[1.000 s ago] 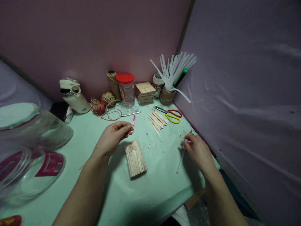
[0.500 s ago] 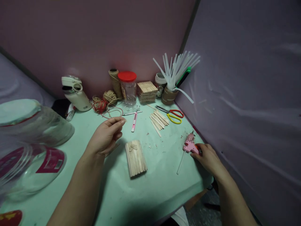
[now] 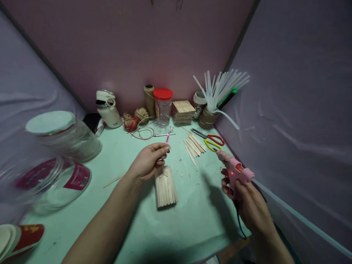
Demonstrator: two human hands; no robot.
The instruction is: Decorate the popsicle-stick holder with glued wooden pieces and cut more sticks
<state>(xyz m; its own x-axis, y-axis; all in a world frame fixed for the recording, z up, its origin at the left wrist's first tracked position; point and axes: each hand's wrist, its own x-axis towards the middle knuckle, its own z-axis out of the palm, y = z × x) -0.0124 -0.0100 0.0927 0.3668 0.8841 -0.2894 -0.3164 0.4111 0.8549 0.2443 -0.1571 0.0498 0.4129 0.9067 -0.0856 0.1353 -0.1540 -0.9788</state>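
Observation:
My right hand [image 3: 250, 205] is wrapped round the handle of a pink hot glue gun [image 3: 233, 168], raised above the table with its nozzle towards the back left. A small red light glows on the gun, and a clear glue stick [image 3: 302, 218] runs out behind it. My left hand [image 3: 150, 159] is closed in a pinch; whatever lies between the fingertips is too small to make out. Below that hand, a panel of craft sticks [image 3: 166, 190] lies on the table, its small looped decoration partly covered. A pink craft knife [image 3: 167, 138] shows just beyond the fingertips.
Loose craft sticks [image 3: 194, 145] and scissors [image 3: 211, 139] lie right of centre. Behind stand a red-lidded jar [image 3: 163, 110], stacked sticks [image 3: 183, 112], and a pot [image 3: 208, 119] of glue sticks. Twine balls [image 3: 141, 114] and a bottle [image 3: 110, 113] are further left; large clear jars [image 3: 68, 137] line the left.
My right hand has lifted the glue gun off the table and turned it. My left hand has shifted right, above the stick panel's top edge. The view has shifted too.

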